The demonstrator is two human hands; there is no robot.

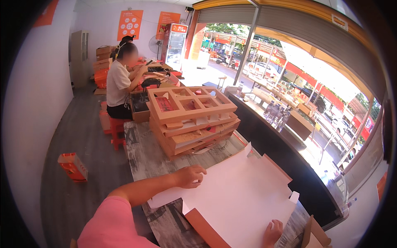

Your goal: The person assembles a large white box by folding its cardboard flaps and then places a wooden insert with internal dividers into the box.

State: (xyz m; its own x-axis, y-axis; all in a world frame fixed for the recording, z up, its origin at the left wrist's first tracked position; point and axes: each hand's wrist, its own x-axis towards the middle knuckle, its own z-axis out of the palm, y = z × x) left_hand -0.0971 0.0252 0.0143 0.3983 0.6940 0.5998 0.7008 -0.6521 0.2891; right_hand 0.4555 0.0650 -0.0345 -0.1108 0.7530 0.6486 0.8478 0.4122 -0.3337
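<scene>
A large, unfolded cardboard box blank (240, 186) lies on the table in front of me, its white side up. Brown outer faces show where its flaps fold up along the near left and far right edges. My left hand (190, 177) rests on the blank's left part, fingers loosely bent and a little apart, holding nothing I can see. Near the blank's lower right edge is my right hand (273, 233), its fingers bent and apart on the white surface; its wrist is cut off by the frame. Beyond the blank stands a stack of cardboard trays (192, 124), the top one with square cutouts.
The grey wood-patterned table (140, 144) carries the stack. A folded brown cardboard piece (315, 235) is at the lower right. On the floor at left stands a red-and-brown box (73, 167). Another person (120, 82) sits beyond. Bottles (275, 111) stand on the right-hand counter (264, 124).
</scene>
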